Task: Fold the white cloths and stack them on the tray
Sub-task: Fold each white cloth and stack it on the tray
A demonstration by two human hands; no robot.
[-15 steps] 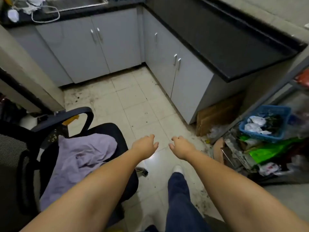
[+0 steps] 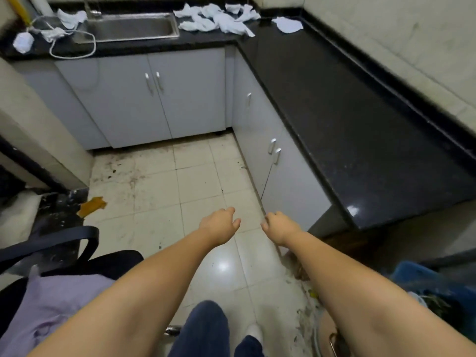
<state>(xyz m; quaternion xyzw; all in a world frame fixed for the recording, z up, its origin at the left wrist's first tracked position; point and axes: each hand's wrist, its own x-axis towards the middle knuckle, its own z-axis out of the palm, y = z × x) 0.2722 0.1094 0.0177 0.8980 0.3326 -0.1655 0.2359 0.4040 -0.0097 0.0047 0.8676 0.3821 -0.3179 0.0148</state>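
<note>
Cloths lie far ahead of you, on the counter's far corner.
Your left hand (image 2: 219,225) and right hand (image 2: 280,226) (both loosely curled, holding nothing) hang well short of the white cloths (image 2: 216,19); neither is clearly nearer.

We saw the black table (image 2: 347,119) carrying crumpled white cloths (image 2: 219,20) beside the sink (image 2: 134,28), one cloth (image 2: 288,24) lying apart.

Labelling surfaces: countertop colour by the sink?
Black, faintly speckled countertop, glossy at its near corner; clearest in the head view.
</note>
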